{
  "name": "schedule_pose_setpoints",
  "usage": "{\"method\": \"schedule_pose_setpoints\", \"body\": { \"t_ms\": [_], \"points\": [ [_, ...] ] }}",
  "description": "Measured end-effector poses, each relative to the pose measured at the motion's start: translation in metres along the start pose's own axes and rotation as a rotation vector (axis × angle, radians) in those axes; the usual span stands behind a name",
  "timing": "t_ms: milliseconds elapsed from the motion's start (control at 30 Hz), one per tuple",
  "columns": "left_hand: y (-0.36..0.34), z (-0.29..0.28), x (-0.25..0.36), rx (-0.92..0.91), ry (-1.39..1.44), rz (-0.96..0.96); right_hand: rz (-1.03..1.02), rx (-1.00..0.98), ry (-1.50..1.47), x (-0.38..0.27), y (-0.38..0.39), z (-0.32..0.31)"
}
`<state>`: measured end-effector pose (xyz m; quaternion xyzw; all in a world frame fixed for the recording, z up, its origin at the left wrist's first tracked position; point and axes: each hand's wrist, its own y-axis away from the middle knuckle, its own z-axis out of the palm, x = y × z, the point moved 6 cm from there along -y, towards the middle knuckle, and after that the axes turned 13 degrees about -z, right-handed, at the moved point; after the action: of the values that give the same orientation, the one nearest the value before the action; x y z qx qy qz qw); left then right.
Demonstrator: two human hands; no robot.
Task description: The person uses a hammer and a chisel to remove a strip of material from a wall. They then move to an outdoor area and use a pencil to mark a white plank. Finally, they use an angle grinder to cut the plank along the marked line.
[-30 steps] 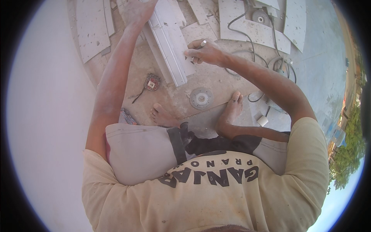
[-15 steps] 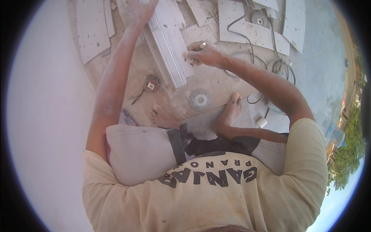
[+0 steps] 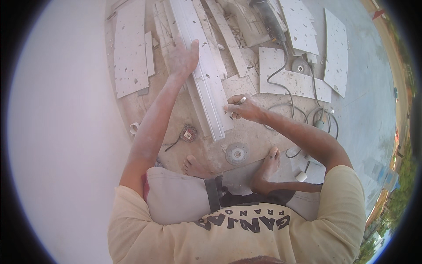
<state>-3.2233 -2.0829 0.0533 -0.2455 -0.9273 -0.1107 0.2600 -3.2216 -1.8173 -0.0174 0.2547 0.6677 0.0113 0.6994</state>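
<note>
My left hand (image 3: 182,59) lies open and flat on the long white moulded strip (image 3: 200,75) on the floor before my feet, while my right hand (image 3: 244,108), pinching a small marker, touches its near end, uncut.

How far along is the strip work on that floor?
Done: cut tile pieces lie scattered, and the angle grinder is set down. In hand: left hand steadies the long white strip; right hand holds a small pencil-like tool at its edge. Left: no fresh cut shows on this strip.
</note>
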Motion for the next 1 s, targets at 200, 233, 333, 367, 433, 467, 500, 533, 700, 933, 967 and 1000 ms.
{"method": "schedule_pose_setpoints", "body": {
  "t_ms": [200, 233, 333, 367, 433, 467, 500, 533, 700, 933, 967, 1000],
  "points": [
    [-0.011, 0.008, -0.013, 0.009, -0.007, 0.062, 0.006, -0.006, 0.039, 0.004, -0.001, 0.0],
    [-0.009, 0.008, -0.011, -0.015, 0.006, 0.043, 0.004, -0.005, 0.043, 0.004, 0.0, -0.001],
    [-0.005, 0.003, -0.002, -0.059, 0.026, 0.004, -0.006, -0.012, 0.034, 0.005, 0.0, -0.002],
    [-0.005, 0.0, 0.002, -0.056, 0.019, 0.003, -0.009, -0.015, 0.027, 0.006, -0.001, -0.002],
    [-0.011, -0.002, 0.004, -0.079, 0.011, -0.007, -0.016, -0.017, 0.024, 0.003, 0.0, -0.001],
    [-0.02, -0.001, 0.005, -0.106, 0.011, -0.013, -0.018, -0.016, 0.023, 0.002, 0.001, -0.002],
    [-0.031, 0.001, 0.007, -0.135, 0.01, -0.016, -0.021, -0.019, 0.017, 0.001, 0.001, -0.002],
    [-0.046, 0.002, 0.002, -0.057, -0.043, 0.015, -0.026, -0.031, 0.012, 0.0, 0.0, 0.0],
    [-0.105, 0.012, 0.006, 0.023, -0.23, -0.021, -0.031, 0.042, 0.196, -0.014, 0.001, 0.0],
    [-0.115, 0.007, 0.03, -0.147, -0.179, -0.152, -0.089, 0.041, 0.289, -0.025, -0.005, -0.004],
    [-0.117, 0.008, 0.03, -0.155, -0.179, -0.147, -0.095, 0.028, 0.288, -0.026, -0.005, -0.004],
    [-0.119, 0.01, 0.03, -0.166, -0.18, -0.143, -0.074, 0.025, 0.266, -0.025, -0.006, -0.003]
  ]
}}
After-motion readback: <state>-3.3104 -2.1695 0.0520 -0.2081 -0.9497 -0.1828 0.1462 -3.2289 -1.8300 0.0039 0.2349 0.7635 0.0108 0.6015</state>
